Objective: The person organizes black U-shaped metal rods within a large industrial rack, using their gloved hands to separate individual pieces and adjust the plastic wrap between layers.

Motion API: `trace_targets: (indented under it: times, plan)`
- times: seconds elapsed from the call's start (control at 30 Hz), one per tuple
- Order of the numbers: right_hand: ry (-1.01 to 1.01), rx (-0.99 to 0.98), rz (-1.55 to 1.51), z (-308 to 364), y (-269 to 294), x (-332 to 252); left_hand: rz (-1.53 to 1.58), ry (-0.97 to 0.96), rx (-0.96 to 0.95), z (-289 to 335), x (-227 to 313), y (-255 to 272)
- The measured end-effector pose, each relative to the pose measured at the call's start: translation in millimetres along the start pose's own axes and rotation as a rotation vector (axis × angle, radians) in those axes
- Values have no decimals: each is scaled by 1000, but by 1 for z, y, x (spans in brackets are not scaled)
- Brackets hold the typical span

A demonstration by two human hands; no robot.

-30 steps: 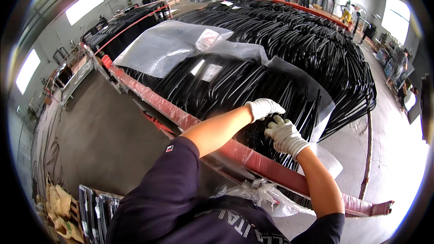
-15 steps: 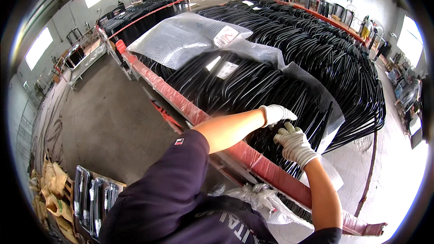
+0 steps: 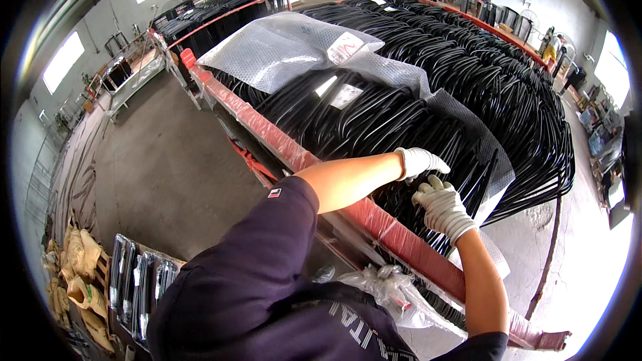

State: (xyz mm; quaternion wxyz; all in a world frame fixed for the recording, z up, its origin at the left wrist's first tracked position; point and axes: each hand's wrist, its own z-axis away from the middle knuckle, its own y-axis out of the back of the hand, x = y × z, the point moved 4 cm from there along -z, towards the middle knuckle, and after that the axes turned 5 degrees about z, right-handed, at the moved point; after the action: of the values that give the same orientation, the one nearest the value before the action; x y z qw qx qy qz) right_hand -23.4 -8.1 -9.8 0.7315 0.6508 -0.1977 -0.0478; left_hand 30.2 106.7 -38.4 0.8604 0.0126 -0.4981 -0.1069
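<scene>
Both of my hands wear white gloves and reach over a red rack rail [image 3: 281, 147] into a dense stack of bent black metal tubes [image 3: 428, 113]. My left hand [image 3: 420, 162] lies with curled fingers on the tubes. Just below and to its right, my right hand [image 3: 441, 206] also rests on the tubes, fingers bent. Whether either hand has closed around a tube is hidden by the gloves. A sheet of clear bubble wrap [image 3: 294, 50] covers the far left part of the stack.
A crumpled clear plastic bag [image 3: 388, 287] hangs near my chest. Bare concrete floor [image 3: 154, 174] lies to the left, with a crate of black parts [image 3: 137, 287] and brown sacks [image 3: 77, 267] at lower left. More racks of black tubes [image 3: 221, 13] stand behind.
My head has shifted, so the rack sits a bit differently in view. Both hands have stayed close together on the tubes, with the right hand moving slightly lower.
</scene>
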Motion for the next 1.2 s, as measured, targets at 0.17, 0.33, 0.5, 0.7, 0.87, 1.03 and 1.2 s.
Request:
trace_targets:
  times: [0.17, 0.33, 0.5, 0.7, 0.87, 1.03, 1.2]
  plan:
    - [5, 55, 23, -1, -1, -2, 38, -121, -10, -7, -7, -4]
    - [-3, 46, 20, 0, -3, 0, 95, -84, -5, 5, -1, -11]
    - [3, 39, 21, 0, -3, -1, 74, -48, 11, 14, 4, -11]
    - [-4, 71, -44, -1, -6, 1, 101, -34, -4, 13, 5, -13]
    - [-17, 45, -60, -1, -7, 3, 183, -75, -2, 35, 16, -16]
    - [37, 144, -64, -2, -3, 2, 194, -46, -33, 25, 13, -18]
    - [68, 346, -121, -4, 21, -6, 372, 39, -256, 6, -1, -16]
